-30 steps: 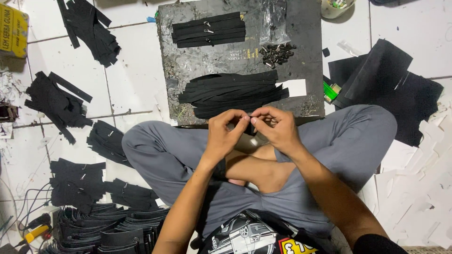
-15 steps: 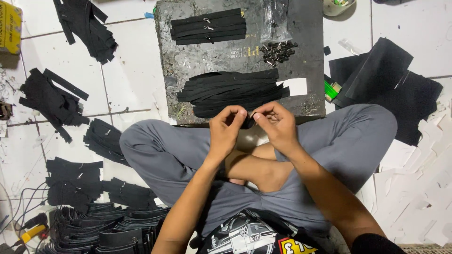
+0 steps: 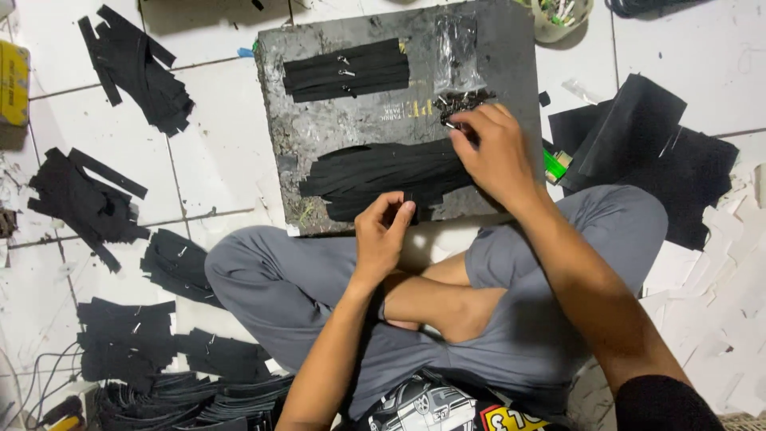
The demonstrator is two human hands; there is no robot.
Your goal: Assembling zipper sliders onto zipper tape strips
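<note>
I sit cross-legged on the floor in front of a dark board [image 3: 319, 136]. My left hand [image 3: 383, 235] is over my knee, thumb and fingers pinched on the end of a short black strip [image 3: 410, 197]. My right hand [image 3: 495, 152] is stretched out over the board, next to a small heap of metal clips [image 3: 467, 100]. Its fingertips pinch one small clip [image 3: 449, 125]. A loose pile of black strips [image 3: 375, 172] lies on the board between my hands. At the board's far end a neater row of strips [image 3: 347, 70] carries metal clips.
A crumpled clear plastic bag [image 3: 459, 48] lies on the board. Piles of black strips [image 3: 84, 203] are scattered over the white tiles at left. Black sheets [image 3: 638, 144] and a green lighter [image 3: 556, 164] lie at right, white scraps [image 3: 718, 303] beyond. A yellow box [image 3: 12, 84] is at far left.
My hands, together in front of my knees before, have parted. The right hand reached forward to the clip heap; the left stayed near my knee with the strip.
</note>
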